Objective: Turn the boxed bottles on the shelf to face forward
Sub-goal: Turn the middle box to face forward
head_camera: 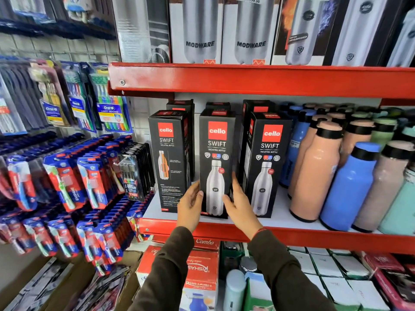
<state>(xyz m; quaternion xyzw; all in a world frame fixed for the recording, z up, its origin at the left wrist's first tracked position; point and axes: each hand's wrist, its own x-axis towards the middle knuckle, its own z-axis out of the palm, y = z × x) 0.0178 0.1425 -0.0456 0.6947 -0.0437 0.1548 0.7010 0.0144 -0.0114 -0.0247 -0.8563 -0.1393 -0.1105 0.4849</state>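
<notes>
Three black Cello Swift bottle boxes stand in front on the white shelf (280, 215). The middle box (216, 149) shows its front panel with a steel bottle picture. My left hand (190, 204) grips its lower left edge and my right hand (239, 204) its lower right edge. The right box (268, 158) also shows the front picture, turned slightly. The left box (171, 158) shows a panel with a small cutaway bottle picture and text. More black boxes (258, 107) stand behind them.
Loose peach bottles (315, 173), blue bottles (350, 187) and pale green bottles crowd the shelf's right side. A red shelf lip (247, 80) hangs above, with Modware boxes (199, 30) on it. Toothbrush packs (89, 176) hang at left. Boxes (197, 272) fill the shelf below.
</notes>
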